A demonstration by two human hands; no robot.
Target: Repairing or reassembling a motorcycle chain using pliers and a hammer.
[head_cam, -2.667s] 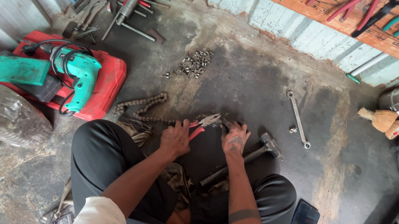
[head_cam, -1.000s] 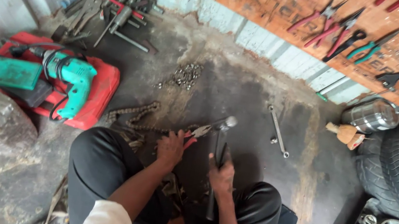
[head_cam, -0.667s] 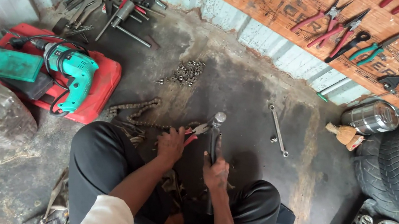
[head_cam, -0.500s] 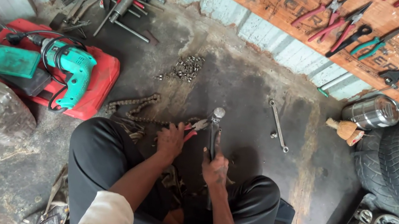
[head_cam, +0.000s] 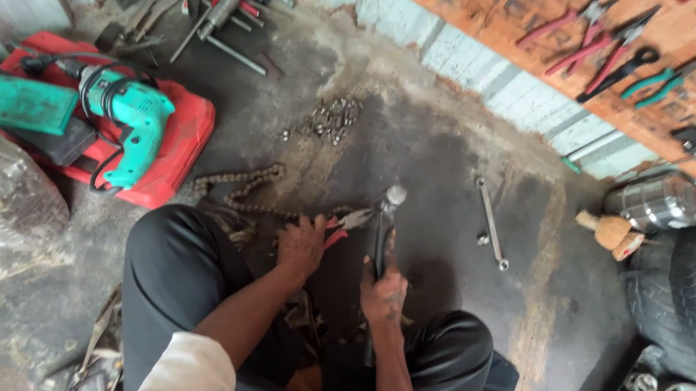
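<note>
- Right hand (head_cam: 384, 295) is closed around the hammer (head_cam: 383, 228) handle; the head points away, beyond the grip.
- Left hand (head_cam: 301, 246) clasps red-handled pliers (head_cam: 347, 221), jaws just left of the hammer head.
- Chain (head_cam: 241, 187) lies left of the pliers.

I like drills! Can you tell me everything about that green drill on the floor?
The drill is teal green with a black cord coiled around its body. It looks like plastic, with a darker front end pointing toward the wall on the left. It lies on its side on top of a red case, beside a flat green box. Neither hand touches it; it sits left of the seated person's knee.
</note>
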